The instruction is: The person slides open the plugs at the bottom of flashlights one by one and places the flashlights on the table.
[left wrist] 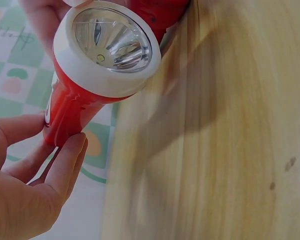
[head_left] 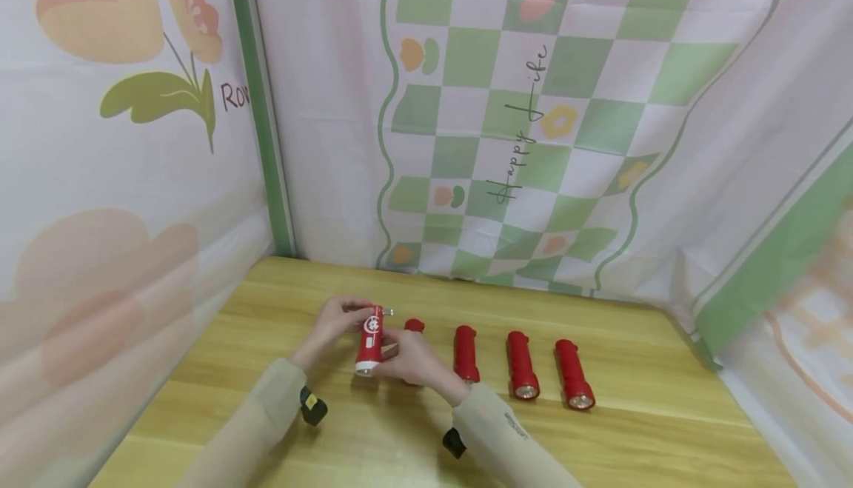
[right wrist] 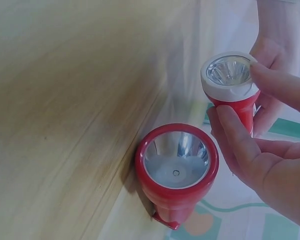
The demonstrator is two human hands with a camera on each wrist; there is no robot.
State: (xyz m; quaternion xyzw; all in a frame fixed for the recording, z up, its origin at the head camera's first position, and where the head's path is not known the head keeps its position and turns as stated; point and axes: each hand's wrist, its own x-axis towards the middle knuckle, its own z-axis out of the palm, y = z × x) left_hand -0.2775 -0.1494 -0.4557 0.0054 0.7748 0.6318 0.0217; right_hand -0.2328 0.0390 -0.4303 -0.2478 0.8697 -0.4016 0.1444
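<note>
Above the table's left part, both hands hold a red flashlight [head_left: 371,336] with a white lens ring. Its lens end tilts down toward the near side, and a small silver metal piece [head_left: 388,312] sticks out at its tail. My left hand [head_left: 338,319] pinches the tail between thumb and fingers, as the left wrist view also shows on the flashlight's red body [left wrist: 70,115]. At the white ring [right wrist: 230,90], my right hand [head_left: 416,358] grips with thumb and fingertips. Just beyond that hand lies a red-rimmed flashlight [right wrist: 177,197], partly hidden in the head view.
Several all-red flashlights lie in a row to the right, among them one in the middle [head_left: 466,351], another [head_left: 521,362] and the rightmost [head_left: 574,373], lenses toward the near edge. Printed curtains [head_left: 333,140] bound the wooden table [head_left: 653,399] behind and at both sides.
</note>
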